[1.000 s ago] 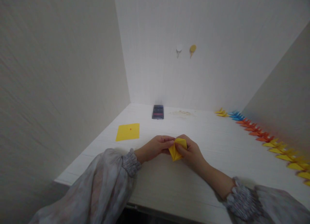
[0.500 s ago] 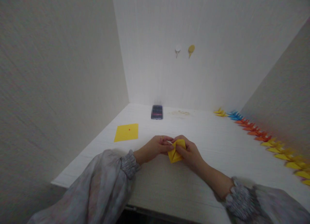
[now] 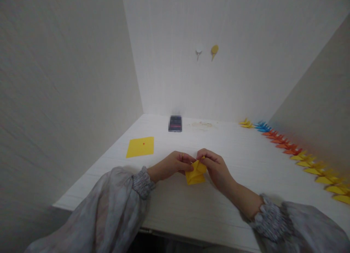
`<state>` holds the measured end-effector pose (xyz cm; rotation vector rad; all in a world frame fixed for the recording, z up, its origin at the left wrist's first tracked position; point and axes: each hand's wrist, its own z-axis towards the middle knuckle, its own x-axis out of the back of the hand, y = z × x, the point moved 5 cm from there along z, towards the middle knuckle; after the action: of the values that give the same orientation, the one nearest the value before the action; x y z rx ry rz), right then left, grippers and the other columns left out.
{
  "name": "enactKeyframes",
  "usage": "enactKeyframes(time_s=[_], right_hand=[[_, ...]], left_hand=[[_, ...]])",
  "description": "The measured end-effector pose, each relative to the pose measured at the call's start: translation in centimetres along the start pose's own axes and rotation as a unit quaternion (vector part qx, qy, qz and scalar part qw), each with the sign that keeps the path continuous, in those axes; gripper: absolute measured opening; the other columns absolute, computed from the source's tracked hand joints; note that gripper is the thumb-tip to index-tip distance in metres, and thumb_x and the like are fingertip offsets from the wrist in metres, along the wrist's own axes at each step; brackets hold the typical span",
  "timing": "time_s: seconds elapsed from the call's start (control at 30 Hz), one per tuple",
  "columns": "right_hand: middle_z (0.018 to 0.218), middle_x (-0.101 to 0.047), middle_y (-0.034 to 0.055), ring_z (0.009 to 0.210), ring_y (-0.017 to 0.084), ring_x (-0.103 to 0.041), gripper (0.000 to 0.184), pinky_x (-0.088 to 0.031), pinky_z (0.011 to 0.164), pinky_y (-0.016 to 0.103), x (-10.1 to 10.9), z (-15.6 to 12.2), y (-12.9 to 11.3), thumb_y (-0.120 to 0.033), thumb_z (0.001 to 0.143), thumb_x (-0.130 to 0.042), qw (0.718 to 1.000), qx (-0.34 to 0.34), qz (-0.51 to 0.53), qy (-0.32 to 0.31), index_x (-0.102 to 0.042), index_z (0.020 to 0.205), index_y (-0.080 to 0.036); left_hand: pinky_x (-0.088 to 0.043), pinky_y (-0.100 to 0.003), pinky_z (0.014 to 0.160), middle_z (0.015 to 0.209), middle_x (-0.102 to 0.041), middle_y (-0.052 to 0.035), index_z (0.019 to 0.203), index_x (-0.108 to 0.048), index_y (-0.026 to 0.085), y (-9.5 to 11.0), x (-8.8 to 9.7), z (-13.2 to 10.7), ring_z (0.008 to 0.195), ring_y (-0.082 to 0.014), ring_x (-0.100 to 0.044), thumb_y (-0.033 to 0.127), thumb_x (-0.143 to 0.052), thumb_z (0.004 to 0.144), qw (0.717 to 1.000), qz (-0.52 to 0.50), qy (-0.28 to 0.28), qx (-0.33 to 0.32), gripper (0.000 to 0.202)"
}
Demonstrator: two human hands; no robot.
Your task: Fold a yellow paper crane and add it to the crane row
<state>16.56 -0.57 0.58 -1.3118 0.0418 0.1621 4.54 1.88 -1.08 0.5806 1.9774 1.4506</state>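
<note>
A partly folded piece of yellow origami paper [image 3: 195,176] is held between both hands above the front middle of the white table [image 3: 175,209]. My left hand [image 3: 176,163] pinches its left side, thumb on top and a ring on one finger. At the upper right corner, my right hand [image 3: 216,163] grips a raised flap between thumb and fingers. The fingers behind the paper are partly hidden. Left of my hands lies a flat stack or sheet of yellow paper [image 3: 140,147] with a small red dot on it.
A dark, blurred-out device [image 3: 175,124] stands near the back wall. Folded paper cranes run along the right side: yellow [image 3: 247,124], blue [image 3: 263,127], orange-red [image 3: 283,140] and more yellow [image 3: 317,169]. Two hooks, one white [image 3: 198,51] and one gold [image 3: 214,50], hang on the back wall.
My right hand has shifted up to the paper's upper corner and lifted a flap there. The paper's folded front now shows more openly. The whole view has tilted slightly.
</note>
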Motion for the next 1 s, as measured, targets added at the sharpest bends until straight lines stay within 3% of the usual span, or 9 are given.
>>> enactKeyframes(time_s=[0.37,0.6,1.0], right_hand=[[0.062,-0.053,-0.0014,0.055,0.011,-0.047,0.01,-0.036,0.051,0.023,0.3,-0.1,1.1,-0.023,0.066,-0.057,0.997,-0.073,0.007,0.016,-0.058,0.075,-0.019],[0.063,-0.053,-0.0019,0.055,0.01,-0.045,0.005,-0.033,0.051,0.022,0.3,0.0,1.1,-0.019,0.065,-0.057,0.998,-0.063,0.023,0.01,-0.059,0.069,-0.018],[0.07,-0.059,0.0009,0.066,0.013,-0.051,0.008,-0.04,0.061,0.025,0.7,0.0,0.8,-0.023,0.068,-0.055,0.998,-0.047,-0.018,0.039,-0.061,0.072,-0.019]], left_hand=[[-0.042,-0.028,0.071,0.074,-0.064,-0.0042,0.078,-0.065,0.011,0.0,-0.3,-0.1,0.067,-0.0117,-0.057,0.031,-0.064,0.064,0.999,0.016,-0.028,-0.003,0.024],[-0.043,-0.026,0.066,0.073,-0.064,-0.0038,0.077,-0.065,0.012,0.1,-0.2,-0.1,0.062,-0.0104,-0.056,0.032,-0.066,0.06,0.999,0.044,-0.014,-0.007,0.026],[-0.041,-0.025,0.063,0.07,-0.064,-0.0033,0.073,-0.066,0.011,0.3,-0.3,-0.3,0.06,-0.01,-0.055,0.029,-0.068,0.058,0.998,0.058,-0.003,0.015,0.024]])
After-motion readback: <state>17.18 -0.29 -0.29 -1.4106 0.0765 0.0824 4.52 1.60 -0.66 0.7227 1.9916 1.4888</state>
